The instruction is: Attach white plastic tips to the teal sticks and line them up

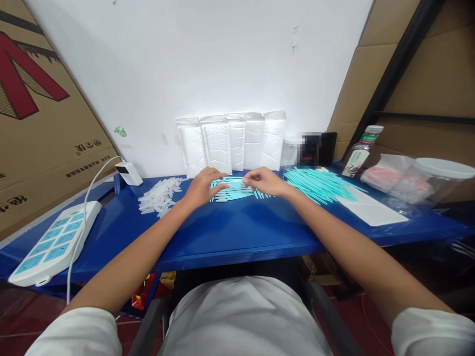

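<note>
Both my hands rest on a small row of turquoise sticks (232,190) laid side by side on the blue table (237,232). My left hand (204,185) lies over the row's left end, fingers stretched out and pressing down on the sticks. My right hand (265,181) touches the right end, its fingers curled in a light pinch at the stick tips. A larger loose heap of the same turquoise sticks (319,184) lies just right of my right hand. A pile of clear plastic caps (159,196) sits left of my left hand.
White padded envelopes (232,143) lean on the wall behind the sticks. A power strip (55,242) and a white charger (128,173) lie at the left. At the right are a white sheet (371,210), a bottle (361,153), a lidded clear jar (434,180) and plastic bags. Cardboard boxes flank both sides.
</note>
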`<state>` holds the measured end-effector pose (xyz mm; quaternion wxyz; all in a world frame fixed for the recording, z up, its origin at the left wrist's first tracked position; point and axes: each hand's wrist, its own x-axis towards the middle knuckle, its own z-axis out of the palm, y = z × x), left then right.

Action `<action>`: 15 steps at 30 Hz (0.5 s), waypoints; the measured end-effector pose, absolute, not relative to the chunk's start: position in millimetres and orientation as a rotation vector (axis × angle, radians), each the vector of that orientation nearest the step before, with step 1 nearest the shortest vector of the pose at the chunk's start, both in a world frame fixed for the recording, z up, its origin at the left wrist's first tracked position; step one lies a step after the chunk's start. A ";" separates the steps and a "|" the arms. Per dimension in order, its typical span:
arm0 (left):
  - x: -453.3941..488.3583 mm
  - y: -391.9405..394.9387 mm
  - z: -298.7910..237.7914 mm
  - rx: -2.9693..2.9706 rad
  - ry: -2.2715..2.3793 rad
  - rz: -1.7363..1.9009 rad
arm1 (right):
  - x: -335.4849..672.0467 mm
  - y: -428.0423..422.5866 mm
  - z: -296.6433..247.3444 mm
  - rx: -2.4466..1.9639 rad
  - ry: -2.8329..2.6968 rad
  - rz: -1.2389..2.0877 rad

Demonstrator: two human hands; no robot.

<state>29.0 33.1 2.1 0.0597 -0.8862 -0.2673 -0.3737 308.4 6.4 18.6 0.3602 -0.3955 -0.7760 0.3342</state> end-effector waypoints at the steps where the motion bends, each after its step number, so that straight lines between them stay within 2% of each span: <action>1: 33.4 30.4 0.6 -2.690 -0.752 -1.104 | 306.9 4.3 19.7 -1.012 -2.023 0.861; 11: 44.8 15.1 2.0 -2.662 -0.601 -0.891 | 298.9 1.3 12.4 -0.995 -2.066 0.940; 15: 41.9 17.9 5.4 -2.685 -0.702 -0.950 | 299.2 4.9 8.9 -0.985 -2.057 0.945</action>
